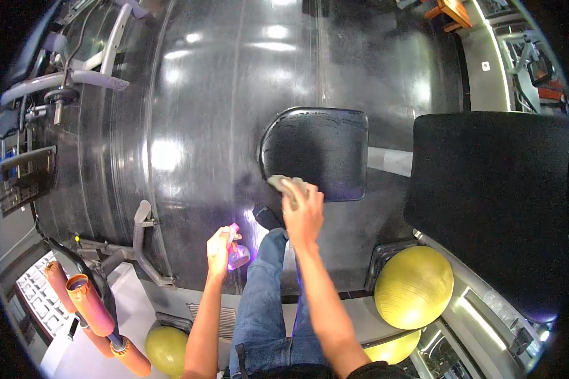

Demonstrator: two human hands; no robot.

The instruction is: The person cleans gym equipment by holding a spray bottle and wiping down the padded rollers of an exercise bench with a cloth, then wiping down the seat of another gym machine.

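Note:
A greyish cloth (277, 182) is gripped in my right hand (305, 208), which rests at the lower left edge of a black padded seat (322, 151). The seat has a rounded left end and faint marks along its rim. Lower left of it, my left hand (219, 249) is closed around a spray bottle (238, 255) with a pink top and a clear body. The bottle is apart from the seat, beside my leg.
A large black pad (493, 202) stands to the right. Yellow-green balls (414, 287) (167, 350) lie near the bottom. Orange foam rollers (91, 306) and a curved metal bar (142, 243) are lower left. Gym machine frames (95, 77) fill the upper left.

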